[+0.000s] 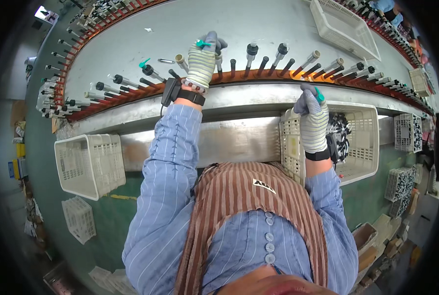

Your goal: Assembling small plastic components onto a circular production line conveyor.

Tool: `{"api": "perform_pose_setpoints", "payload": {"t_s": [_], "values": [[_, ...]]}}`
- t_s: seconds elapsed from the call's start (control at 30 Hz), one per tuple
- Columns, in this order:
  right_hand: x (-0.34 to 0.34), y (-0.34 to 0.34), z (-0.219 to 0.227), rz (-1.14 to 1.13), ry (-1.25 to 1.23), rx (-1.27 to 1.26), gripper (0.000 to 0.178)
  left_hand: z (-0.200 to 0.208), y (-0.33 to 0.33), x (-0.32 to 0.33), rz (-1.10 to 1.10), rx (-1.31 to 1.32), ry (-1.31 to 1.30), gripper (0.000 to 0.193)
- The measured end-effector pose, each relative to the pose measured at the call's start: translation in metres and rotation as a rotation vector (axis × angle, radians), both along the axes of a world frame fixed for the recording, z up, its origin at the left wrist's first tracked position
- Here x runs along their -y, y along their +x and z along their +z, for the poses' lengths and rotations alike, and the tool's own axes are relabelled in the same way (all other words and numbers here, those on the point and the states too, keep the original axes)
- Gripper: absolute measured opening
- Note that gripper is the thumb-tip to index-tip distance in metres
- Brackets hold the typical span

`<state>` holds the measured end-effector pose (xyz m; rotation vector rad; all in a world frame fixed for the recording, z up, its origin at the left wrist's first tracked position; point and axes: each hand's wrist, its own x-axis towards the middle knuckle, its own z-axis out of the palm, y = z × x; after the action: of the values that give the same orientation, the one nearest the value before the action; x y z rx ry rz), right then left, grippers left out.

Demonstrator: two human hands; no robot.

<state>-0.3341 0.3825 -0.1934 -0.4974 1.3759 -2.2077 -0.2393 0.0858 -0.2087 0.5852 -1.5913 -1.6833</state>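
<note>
My left hand (203, 60), in a striped knit glove with grey fingertips, reaches over the orange conveyor rail (258, 74) and pinches a small teal part (203, 44) above a row of upright black and metal pins (251, 51). My right hand (312, 115), gloved the same way, is closed on another small teal part (318, 94) just above the near left corner of a white basket (362, 142). That basket holds several small black parts (338, 135). A further teal part (144, 63) sits on a pin at the left.
An empty white basket (89, 164) hangs at the left of the steel ledge (239, 98). Another white basket (345, 27) lies on the grey table beyond the rail. More baskets with dark parts (406, 132) stand at the right and on the green floor (79, 219).
</note>
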Motion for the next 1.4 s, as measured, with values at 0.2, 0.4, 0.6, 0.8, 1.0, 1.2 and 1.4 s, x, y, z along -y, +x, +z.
{"api": "perform_pose_setpoints", "payload": {"t_s": [0.2,0.4,0.6,0.8,1.0,1.2,1.4], "values": [[0.006,0.008,0.002,-0.226,0.100,-0.023,0.022,-0.041,0.041,0.027,0.079,0.234,-0.442,0.033],[0.029,-0.085,-0.006,-0.637,0.021,-0.410,0.041,-0.038,0.086,0.050,-0.012,0.126,-0.181,0.045],[0.076,-0.123,-0.012,-0.559,0.205,-0.587,0.052,-0.044,0.114,0.065,0.071,0.072,-0.149,0.045],[0.108,-0.124,-0.041,-0.352,0.765,-0.686,0.053,-0.046,0.136,0.078,0.204,0.158,-0.185,0.039],[0.120,-0.128,-0.058,-0.004,0.474,-0.677,0.060,-0.045,0.140,0.118,0.261,0.431,-0.307,0.041],[-0.048,-0.154,-0.049,-0.248,0.549,-0.672,0.040,-0.029,0.125,-0.004,0.934,0.414,-0.680,0.039],[-0.230,-0.176,-0.106,-0.392,0.789,-0.215,0.039,-0.032,-0.043,-0.133,-0.339,0.322,-0.820,0.023]]}}
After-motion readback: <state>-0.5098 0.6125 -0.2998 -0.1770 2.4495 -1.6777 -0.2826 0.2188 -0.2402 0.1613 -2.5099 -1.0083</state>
